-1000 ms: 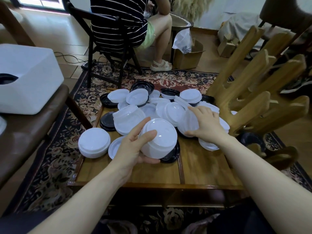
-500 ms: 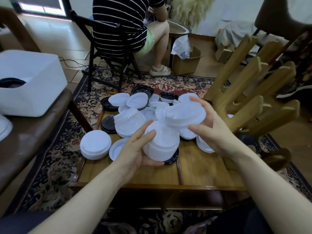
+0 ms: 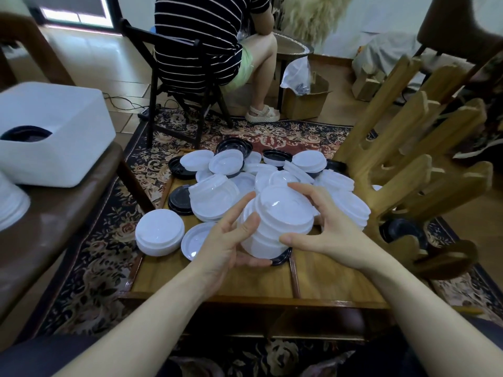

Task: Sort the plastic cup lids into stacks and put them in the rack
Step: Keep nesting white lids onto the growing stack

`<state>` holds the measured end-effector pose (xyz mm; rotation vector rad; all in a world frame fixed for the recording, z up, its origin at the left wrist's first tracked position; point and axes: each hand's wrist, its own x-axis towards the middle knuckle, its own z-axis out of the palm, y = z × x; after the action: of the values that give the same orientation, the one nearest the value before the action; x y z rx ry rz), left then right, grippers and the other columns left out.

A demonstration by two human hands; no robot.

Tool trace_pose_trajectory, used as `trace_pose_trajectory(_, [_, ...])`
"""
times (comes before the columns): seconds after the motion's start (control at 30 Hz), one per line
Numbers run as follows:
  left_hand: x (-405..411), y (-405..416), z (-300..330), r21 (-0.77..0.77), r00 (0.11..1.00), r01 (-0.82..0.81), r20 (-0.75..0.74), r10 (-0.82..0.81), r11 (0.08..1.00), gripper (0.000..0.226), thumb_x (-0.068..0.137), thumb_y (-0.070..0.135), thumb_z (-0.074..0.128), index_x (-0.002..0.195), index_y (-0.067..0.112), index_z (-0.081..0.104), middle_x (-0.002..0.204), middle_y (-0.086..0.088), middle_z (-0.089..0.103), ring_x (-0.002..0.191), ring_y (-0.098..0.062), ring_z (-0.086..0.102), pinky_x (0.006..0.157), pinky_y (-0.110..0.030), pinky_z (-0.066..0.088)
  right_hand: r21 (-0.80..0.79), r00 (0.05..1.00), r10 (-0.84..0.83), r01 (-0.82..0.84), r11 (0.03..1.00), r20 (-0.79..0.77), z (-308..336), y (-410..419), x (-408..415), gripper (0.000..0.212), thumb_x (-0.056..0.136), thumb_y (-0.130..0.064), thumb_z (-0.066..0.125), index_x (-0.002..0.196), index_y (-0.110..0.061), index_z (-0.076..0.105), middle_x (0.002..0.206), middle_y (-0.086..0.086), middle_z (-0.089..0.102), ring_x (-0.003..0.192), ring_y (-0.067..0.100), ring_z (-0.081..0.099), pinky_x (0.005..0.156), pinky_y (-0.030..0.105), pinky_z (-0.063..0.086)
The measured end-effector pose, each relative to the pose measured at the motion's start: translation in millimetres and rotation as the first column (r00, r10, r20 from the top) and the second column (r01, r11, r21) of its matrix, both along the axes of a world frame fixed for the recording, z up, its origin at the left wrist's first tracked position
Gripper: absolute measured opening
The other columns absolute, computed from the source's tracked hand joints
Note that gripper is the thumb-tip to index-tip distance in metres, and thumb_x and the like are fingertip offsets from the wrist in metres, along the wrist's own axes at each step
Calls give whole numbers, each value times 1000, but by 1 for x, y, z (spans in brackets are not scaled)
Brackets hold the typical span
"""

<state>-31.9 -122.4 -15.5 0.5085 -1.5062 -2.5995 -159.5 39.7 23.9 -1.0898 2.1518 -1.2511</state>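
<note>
Low wooden table (image 3: 245, 278) on patterned rug (image 3: 89, 257), strewn with lids. Left hand (image 3: 226, 240) and right hand (image 3: 332, 235), fingers spread, cradle white lid stack (image 3: 277, 221); wooden rack (image 3: 402, 170) at right.

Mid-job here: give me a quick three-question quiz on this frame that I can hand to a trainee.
1. True or false: both hands are on the white lid stack at the table's middle.
2. On which side of the table does the wooden rack stand: A) the person's left, B) the person's right, C) the near edge?
3. What colour is the lid lying under the held stack?

Key
1. True: the left hand cups its left side and the right hand its right.
2. B.
3. Black: a black lid peeks out beneath it.
</note>
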Motion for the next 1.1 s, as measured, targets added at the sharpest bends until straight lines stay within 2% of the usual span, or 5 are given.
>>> trace_pose_trajectory(0.3, [0, 3, -4, -23, 1000, 19, -12, -19, 1000, 81, 56, 59, 88, 130, 44, 61, 130, 3, 66, 113, -27, 68, 75, -49, 60, 65, 999, -29, 30, 997, -22, -11, -6, 9, 76, 68, -28, 90, 124, -29, 40, 123, -21, 49, 112, -13, 48, 85, 5, 41])
trace_pose_trajectory(0.43, [0, 3, -4, -62, 999, -41, -12, 40, 997, 70, 58, 46, 81, 126, 44, 64, 125, 2, 69, 107, -24, 71, 76, -54, 60, 59, 999, -17, 18, 998, -31, -12, -8, 15, 82, 70, -30, 87, 132, -34, 33, 127, -27, 43, 111, -18, 45, 83, 3, 40])
trace_pose_trajectory(0.57, [1, 2, -4, -75, 999, -53, -16, 52, 996, 67, 61, 48, 77, 126, 42, 65, 126, 4, 68, 109, -24, 70, 77, -58, 59, 60, 999, 37, -39, 997, 30, -10, -7, 14, 94, 71, -38, 85, 144, -38, 26, 137, -25, 39, 122, -13, 42, 98, 9, 40])
trace_pose_trajectory(0.83, [2, 3, -6, -46, 1000, -5, -11, 5, 999, 69, 61, 40, 80, 129, 37, 63, 128, -8, 65, 108, -32, 69, 78, -56, 59, 87, 991, 130, -133, 987, 41, -9, -4, 8, 86, 72, -33, 86, 140, -31, 32, 131, -24, 46, 122, -1, 49, 97, 24, 48])
trace_pose_trajectory(1.1, [1, 1, -6, -56, 998, 54, -7, -54, 997, 74, 58, 34, 82, 129, 40, 61, 127, -3, 66, 109, -30, 69, 80, -56, 59, 76, 984, 156, -162, 984, 84, -1, 2, 3, 83, 70, -17, 87, 133, -38, 37, 126, -25, 49, 113, -9, 52, 86, 10, 46])
